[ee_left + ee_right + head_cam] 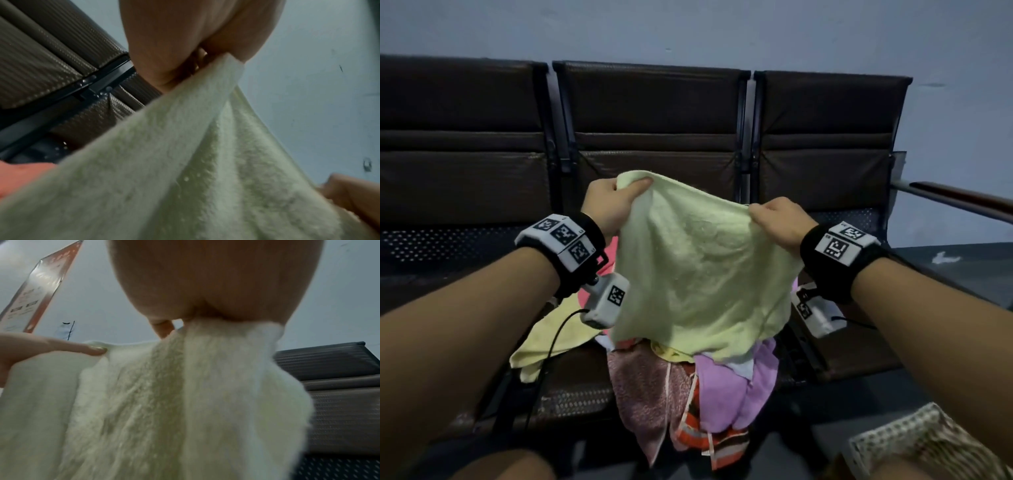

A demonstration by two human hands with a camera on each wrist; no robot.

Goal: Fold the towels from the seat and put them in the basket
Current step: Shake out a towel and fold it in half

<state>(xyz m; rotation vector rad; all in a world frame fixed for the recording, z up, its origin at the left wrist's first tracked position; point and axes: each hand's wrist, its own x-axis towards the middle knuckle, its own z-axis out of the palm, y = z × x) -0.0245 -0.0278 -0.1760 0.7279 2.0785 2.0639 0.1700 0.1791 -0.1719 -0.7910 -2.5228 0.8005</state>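
Observation:
A pale green towel (698,270) hangs spread between both hands above the middle seat. My left hand (616,197) pinches its upper left corner, and my right hand (774,216) pinches the upper right corner. The left wrist view shows the towel (185,170) running out from under my left hand (197,53). In the right wrist view the towel (185,402) drops from my right hand (205,308). Below it a pile of towels (688,387) lies on the seat: pink, purple, an orange striped one, and a yellow one (541,346) at the left. The basket (928,442) shows at the bottom right.
A row of three dark brown seats (654,130) stands against a grey wall. A metal armrest (959,202) juts out at the right end. In the right wrist view a tall banner (39,285) stands by the wall.

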